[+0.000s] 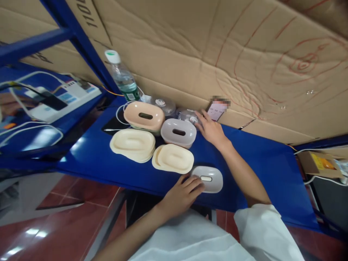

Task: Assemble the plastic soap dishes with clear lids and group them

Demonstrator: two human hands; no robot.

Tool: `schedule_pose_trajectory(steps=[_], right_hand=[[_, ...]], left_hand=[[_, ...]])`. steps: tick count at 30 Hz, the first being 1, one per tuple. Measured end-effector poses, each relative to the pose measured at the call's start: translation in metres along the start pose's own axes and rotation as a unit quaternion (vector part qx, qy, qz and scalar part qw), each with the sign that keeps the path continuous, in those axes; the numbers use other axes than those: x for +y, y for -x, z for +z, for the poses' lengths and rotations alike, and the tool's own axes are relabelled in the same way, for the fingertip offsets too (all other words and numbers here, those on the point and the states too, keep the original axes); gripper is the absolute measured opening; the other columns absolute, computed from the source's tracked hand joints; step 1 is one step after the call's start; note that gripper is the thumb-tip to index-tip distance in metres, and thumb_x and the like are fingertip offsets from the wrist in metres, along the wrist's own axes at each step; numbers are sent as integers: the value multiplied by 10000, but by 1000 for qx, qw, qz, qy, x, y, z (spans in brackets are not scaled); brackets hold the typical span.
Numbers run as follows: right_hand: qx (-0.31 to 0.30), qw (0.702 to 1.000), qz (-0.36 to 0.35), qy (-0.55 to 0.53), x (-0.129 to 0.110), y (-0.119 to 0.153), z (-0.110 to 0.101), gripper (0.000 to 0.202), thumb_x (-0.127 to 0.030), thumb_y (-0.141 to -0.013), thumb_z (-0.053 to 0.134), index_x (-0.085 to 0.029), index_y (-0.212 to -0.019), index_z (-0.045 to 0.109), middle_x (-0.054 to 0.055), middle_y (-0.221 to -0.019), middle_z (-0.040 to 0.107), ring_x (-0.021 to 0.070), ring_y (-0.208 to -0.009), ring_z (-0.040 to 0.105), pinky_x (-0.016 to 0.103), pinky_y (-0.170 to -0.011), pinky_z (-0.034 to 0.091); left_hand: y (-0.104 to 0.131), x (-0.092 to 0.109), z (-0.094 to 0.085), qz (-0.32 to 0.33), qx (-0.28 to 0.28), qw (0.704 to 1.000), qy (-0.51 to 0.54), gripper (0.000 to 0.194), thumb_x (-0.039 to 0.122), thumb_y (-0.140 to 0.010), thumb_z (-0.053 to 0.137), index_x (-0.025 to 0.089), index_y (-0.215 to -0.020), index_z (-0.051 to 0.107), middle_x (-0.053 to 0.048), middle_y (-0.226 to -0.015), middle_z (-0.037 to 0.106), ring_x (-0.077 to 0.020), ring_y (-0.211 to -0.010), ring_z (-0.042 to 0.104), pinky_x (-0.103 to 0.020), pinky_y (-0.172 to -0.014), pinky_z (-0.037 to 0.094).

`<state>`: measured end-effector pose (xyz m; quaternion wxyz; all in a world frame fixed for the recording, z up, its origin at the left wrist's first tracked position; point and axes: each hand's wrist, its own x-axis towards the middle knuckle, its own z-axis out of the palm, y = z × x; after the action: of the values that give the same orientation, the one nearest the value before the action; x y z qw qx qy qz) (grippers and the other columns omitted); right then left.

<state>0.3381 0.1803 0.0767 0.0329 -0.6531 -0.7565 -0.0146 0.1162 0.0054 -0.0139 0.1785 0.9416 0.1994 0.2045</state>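
Observation:
My left hand (185, 192) rests on the left end of a grey oval piece with a slot (214, 179), at the table's front edge. My right hand (210, 128) reaches to the back, its fingers spread at a clear plastic container (187, 115). Left of that hand is a stack of grey-mauve slotted pieces (178, 132). A peach slotted piece (144, 115) tops another stack farther left. Two piles of cream oval pieces, one at left (132, 143) and one nearer the middle (175, 158), lie in front of these stacks.
On the blue table (269, 174), a water bottle (123, 79) stands at the back left beside another clear container (164, 105). A phone (217, 110) leans on the cardboard wall (174, 65). Cables and a power strip (67, 99) lie at left; an open box (315, 165) is at right.

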Motion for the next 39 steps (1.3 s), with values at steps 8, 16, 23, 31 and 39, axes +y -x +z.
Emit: schedule_pose_trajectory(steps=[8, 16, 23, 31, 39], right_hand=[[95, 994, -15, -45, -5, -16, -1, 443, -371, -1109, 503, -219, -1502, 640, 131, -1479, 685, 324, -1271, 717, 478, -1075, 597], [310, 936, 67, -151, 22, 115, -2, 408, -446, -1049, 659, -255, -1406, 705, 97, -1425, 724, 261, -1221, 752, 429, -1089, 610], [258, 926, 200, -193, -18, 273, 39, 398, -321, -1016, 716, -267, -1409, 701, 99, -1340, 767, 291, -1268, 731, 474, -1038, 640], [233, 950, 118, -169, -44, 303, 66, 605, -248, -970, 771, -332, -1542, 592, 127, -1466, 687, 333, -1298, 710, 517, -1055, 622], [212, 955, 49, -203, -33, 304, 70, 659, -168, -978, 716, -371, -1578, 535, 106, -1451, 685, 386, -1434, 607, 616, -1095, 627]], left_hand=[[3, -4, 1, 26, 30, 999, -12, 302, 192, -1069, 555, 182, -1356, 648, -104, -1398, 690, -254, -1381, 567, -452, -1176, 399], [10, -7, 8, 23, 90, 995, -21, 403, 101, -1049, 512, 169, -1422, 646, -185, -1578, 562, -334, -1477, 538, -511, -1175, 497], [10, -5, 16, -46, 160, 986, 12, 654, 176, -1035, 658, 225, -1647, 434, -206, -1713, 395, -335, -1517, 526, -456, -1174, 561], [5, -1, 9, -53, 158, 986, 8, 540, 228, -1011, 720, 200, -1527, 564, -200, -1575, 555, -308, -1488, 563, -459, -1185, 559], [11, -2, 11, -68, 167, 982, 50, 536, 232, -1001, 736, 231, -1513, 578, -161, -1531, 620, -283, -1432, 617, -425, -1141, 594]])
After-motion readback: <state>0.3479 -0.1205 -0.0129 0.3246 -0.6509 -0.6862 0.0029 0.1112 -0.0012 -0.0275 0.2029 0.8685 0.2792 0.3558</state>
